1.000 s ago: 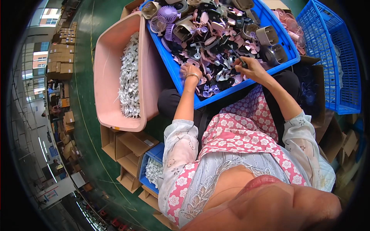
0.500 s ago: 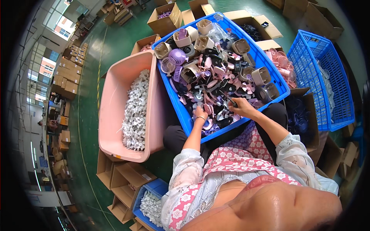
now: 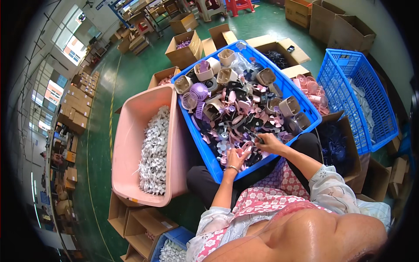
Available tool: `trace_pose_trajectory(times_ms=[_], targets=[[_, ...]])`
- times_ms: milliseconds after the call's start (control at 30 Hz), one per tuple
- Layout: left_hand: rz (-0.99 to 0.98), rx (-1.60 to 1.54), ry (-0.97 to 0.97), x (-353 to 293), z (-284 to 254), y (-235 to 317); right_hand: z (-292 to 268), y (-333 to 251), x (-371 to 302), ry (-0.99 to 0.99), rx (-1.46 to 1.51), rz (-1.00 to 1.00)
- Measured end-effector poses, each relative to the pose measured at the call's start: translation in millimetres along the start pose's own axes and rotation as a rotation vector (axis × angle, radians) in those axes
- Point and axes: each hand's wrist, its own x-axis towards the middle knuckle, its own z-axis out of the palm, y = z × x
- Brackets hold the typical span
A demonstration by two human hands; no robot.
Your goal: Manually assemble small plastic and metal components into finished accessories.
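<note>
In front of me a shallow blue crate (image 3: 201, 149) is heaped with small pink, purple, black and white plastic fan parts (image 3: 244, 109). Over its near side, my left hand (image 3: 235, 160) is closed on a pink plastic part (image 3: 245, 149). To its right, my right hand (image 3: 270, 144) grips a slim tool with a dark handle (image 3: 259, 139), which looks like a screwdriver. Its tip points toward the pink part, but contact is too small to tell. Beige cup-like housings (image 3: 227, 75) and a purple fan guard (image 3: 199, 91) lie toward the crate's far and left sides.
At the left stands a pink tub (image 3: 126, 144) with a pile of white fan blades (image 3: 155, 153). A tall blue basket (image 3: 349, 94) is at the right. Cardboard boxes (image 3: 185, 46) surround the crate, one with pink fan guards (image 3: 310, 91). My knees touch or nearly touch the crate's near side.
My left hand has come up from the heap with a pink part and moved nearer my right hand. The view has tilted, so the scene sits lower.
</note>
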Motion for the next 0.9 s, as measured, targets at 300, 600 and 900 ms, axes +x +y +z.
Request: trace_pose_trajectory(times_ms=[300, 600, 900], targets=[[-0.015, -0.713, 0.243, 13.1, -4.4, 4.6, 0.8, -14.6, -5.7, -0.081, 0.112, 0.167], [-0.082, -1.775, -0.238, 32.8, -29.1, 32.0, 0.6, 8.9, 11.6, -0.113, 0.674, 0.209], [-0.287, -1.847, -0.145, 25.4, -39.6, 30.6, 4.9, 0.5, 19.2, -0.178, 0.743, 0.276]])
